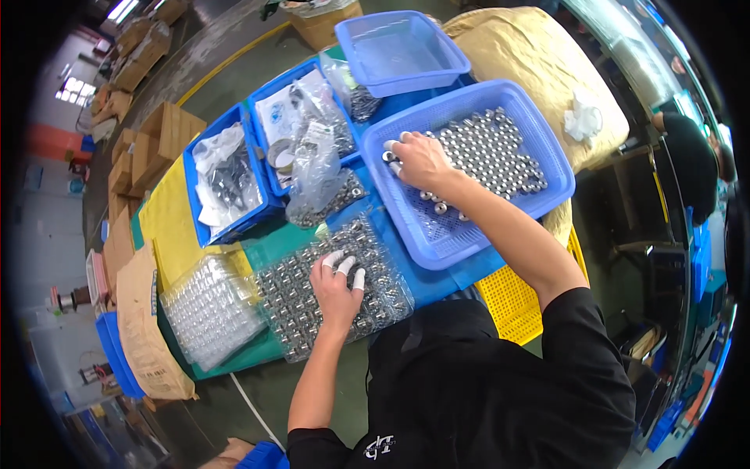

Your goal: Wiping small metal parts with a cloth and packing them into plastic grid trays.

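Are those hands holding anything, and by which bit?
The right hand has its fingertips at a round metal part, but I can't tell if it's gripped. The left hand is over the clear tray; any hold there is hidden.

White lettering (380,447) on black shirt (500,383), blue print (274,114) on white packaging (273,127)

Clear moulded tray (403,303): flat, rows of shiny metal parts (293,301) in it. Blue perforated basket (426,252), beyond to right: loose round metal pieces (488,152).
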A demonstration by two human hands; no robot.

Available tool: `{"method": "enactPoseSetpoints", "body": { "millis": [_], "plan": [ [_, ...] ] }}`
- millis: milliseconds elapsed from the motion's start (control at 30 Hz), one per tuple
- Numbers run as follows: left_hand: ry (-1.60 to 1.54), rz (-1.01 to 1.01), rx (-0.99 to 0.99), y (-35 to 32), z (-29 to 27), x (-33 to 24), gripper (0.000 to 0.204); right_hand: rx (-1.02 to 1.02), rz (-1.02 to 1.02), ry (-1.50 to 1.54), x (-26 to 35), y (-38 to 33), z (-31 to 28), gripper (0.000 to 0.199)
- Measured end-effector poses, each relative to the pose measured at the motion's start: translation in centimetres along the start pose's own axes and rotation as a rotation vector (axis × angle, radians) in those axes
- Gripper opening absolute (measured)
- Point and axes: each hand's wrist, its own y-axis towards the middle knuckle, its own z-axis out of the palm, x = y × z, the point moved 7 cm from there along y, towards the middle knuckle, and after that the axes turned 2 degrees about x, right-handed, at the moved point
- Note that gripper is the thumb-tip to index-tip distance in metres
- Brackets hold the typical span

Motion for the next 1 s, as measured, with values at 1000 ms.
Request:
{"method": "enactPoseSetpoints", "body": {
  "millis": [1000],
  "plan": [
    [-0.417, -0.204, -0.093, -1.6, -6.2, -3.2, 0.036, 0.057, -0.109, 0.653, 6.1, -6.1, -8.3, 0.024]
  ]
}}
